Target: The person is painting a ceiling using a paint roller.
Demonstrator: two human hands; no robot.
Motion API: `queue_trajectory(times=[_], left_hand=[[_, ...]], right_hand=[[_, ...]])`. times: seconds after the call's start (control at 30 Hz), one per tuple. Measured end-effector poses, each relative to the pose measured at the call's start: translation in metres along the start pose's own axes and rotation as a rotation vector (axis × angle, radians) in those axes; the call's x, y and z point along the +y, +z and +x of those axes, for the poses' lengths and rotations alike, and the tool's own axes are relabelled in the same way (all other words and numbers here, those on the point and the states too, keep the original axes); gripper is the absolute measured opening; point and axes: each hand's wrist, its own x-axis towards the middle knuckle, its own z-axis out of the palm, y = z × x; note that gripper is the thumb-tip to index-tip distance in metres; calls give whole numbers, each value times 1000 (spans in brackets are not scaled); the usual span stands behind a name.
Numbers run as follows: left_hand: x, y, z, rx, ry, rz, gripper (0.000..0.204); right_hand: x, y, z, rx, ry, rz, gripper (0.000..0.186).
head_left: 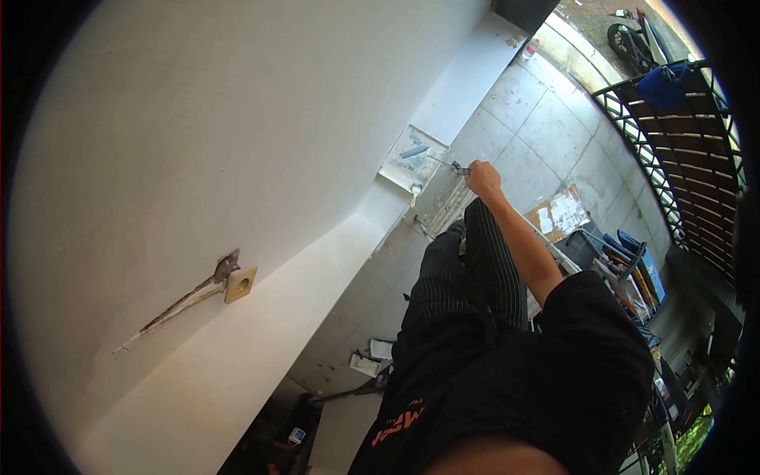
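My right hand [482, 179] is closed around the handle of a small paint roller [414, 151], arm stretched forward. The roller's blue sleeve rests in, or just over, a white paint tray [388, 171] smeared with pale paint. That tray sits on the white ledge [348, 244] along the wall. At the tray's near corner hangs a small whitish thing [416, 191], too small to name. My left hand does not show.
A yellowed socket box [241, 284] hangs from a hole in the white wall [237, 119], beside a long crack. On the tiled floor [546, 134] lies a paint-splashed board [559, 214]. Tools fill a container [625, 265] at right, near a slatted gate [681, 150]. A bottle [530, 49] stands far off.
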Motion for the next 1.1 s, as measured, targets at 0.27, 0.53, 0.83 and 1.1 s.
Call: queue_trajectory(times=[0.27, 0.53, 0.83, 1.1], left_hand=[[37, 6, 12, 23, 121, 34, 23], [36, -13, -3, -109, 165, 215, 20], [72, 3, -15, -72, -16, -3, 23], [77, -1, -16, -65, -98, 102, 23]], right_hand=[[13, -56, -26, 68, -70, 63, 17], [44, -149, -103, 70, -85, 180, 24], [42, -258, -155, 54, -198, 153, 20], [13, -425, -243, -30, -212, 260, 26]])
